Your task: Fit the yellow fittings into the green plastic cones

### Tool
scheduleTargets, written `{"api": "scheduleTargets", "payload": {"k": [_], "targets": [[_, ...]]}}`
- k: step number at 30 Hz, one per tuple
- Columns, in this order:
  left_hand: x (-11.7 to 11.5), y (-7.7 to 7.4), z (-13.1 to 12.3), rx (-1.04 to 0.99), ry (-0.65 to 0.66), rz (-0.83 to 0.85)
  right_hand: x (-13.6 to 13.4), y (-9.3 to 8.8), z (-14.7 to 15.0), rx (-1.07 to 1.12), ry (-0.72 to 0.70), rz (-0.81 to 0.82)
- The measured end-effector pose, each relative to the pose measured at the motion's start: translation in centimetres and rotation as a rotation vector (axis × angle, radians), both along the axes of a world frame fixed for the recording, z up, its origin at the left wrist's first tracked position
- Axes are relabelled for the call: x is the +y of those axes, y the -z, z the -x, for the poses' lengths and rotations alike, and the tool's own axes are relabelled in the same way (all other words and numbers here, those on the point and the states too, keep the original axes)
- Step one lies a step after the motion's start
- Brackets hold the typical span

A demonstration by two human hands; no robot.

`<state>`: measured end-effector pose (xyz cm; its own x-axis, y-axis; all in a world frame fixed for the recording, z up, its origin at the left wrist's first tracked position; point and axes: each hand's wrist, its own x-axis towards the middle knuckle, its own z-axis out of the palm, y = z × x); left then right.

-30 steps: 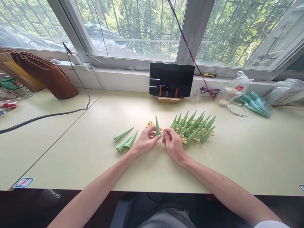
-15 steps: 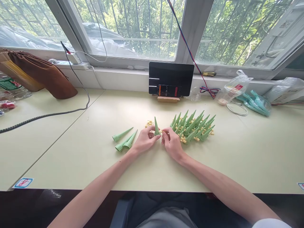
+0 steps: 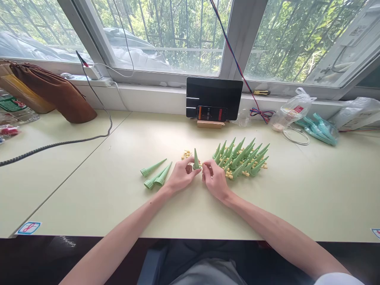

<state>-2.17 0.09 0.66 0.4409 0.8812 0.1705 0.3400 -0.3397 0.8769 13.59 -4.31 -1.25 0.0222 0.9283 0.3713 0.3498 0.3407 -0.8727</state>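
Over by the window I've got a long pale table (image 3: 97,198), with a black tablet (image 3: 213,91) propped at the back. Next biggest is the pile of green cones (image 3: 242,156) on my right, yellow bits poking out among them. Off to my left lie three loose cones (image 3: 165,173). Between those two lots are my hands: left hand (image 3: 181,174) with thumb and fingers pinching the cone (image 3: 196,159) around its wide end, tip up, and right hand (image 3: 217,180) with fingertips squeezed together on a yellow piece (image 3: 200,165) at the cone's base. Just beyond my left fingers there's a small heap of yellow bits (image 3: 186,154).

I'd call this the fitting step, tbh. Can't tell if the piece is fully seated, my fingertips cover it. Next move probably wants a steady left grip and a straight, gentle push or twist from the right.
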Motion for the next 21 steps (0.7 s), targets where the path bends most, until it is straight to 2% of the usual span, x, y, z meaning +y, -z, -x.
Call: {"api": "scheduleTargets", "payload": {"k": [21], "targets": [[-0.20, -0.26, -0.16, 0.030, -0.008, -0.101, -0.13, 0.00, 0.10, 0.050, -0.025, 0.043]]}}
